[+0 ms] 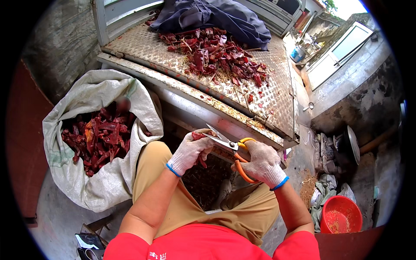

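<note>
Both of my hands wear pale knit gloves with blue cuffs. My left hand (pixel 191 152) is closed on a dried red chili pepper (pixel 199 135), with red pieces showing above and below the fingers. In my right hand (pixel 261 163) is a pair of scissors (pixel 233 145) with orange and yellow handles, its blades parted beside the chili. To my left stands a white woven sack (pixel 102 188), its mouth rolled open around many dried red chilies (pixel 102 134). A loose heap of dried chilies (pixel 212 54) lies on the metal truck bed (pixel 143 45) ahead of me.
Dark cloth (pixel 203 17) covers the back of the heap. The truck bed's edge (pixel 190 89) runs close in front of my hands. At the right are a red plastic basin (pixel 341 215), some crumpled bags (pixel 323 188) and a white door (pixel 336 52). Dark scraps lie between my feet.
</note>
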Tool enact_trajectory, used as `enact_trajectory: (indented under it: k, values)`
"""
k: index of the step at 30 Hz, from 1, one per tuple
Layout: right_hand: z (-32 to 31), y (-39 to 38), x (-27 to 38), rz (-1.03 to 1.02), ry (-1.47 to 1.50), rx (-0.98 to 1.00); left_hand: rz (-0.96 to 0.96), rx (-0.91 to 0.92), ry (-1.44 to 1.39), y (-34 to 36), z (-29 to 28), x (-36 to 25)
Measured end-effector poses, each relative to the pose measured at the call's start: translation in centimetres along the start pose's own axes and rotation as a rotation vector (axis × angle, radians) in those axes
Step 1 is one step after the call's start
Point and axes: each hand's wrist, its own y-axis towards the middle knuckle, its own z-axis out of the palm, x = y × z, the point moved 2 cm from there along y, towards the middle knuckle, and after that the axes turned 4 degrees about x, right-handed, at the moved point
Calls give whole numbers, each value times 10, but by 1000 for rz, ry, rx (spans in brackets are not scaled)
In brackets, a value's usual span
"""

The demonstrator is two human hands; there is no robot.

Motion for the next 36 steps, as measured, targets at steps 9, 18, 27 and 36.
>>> enact_trajectory:
  k: [9, 18, 27, 36]
  values:
    - [-4, 0, -3, -10, -99, 11, -47, -1, -124, -3, 3, 0]
    - [9, -7, -7, -11, -7, 39, -96, -8, -43, -4, -2, 7]
    - [23, -18, -13, 14, 30, 111, -134, 56, -140, -7, 2, 9]
    - [23, -32, -65, 27, 254, -175, 41, -35, 229, 3, 11, 24]
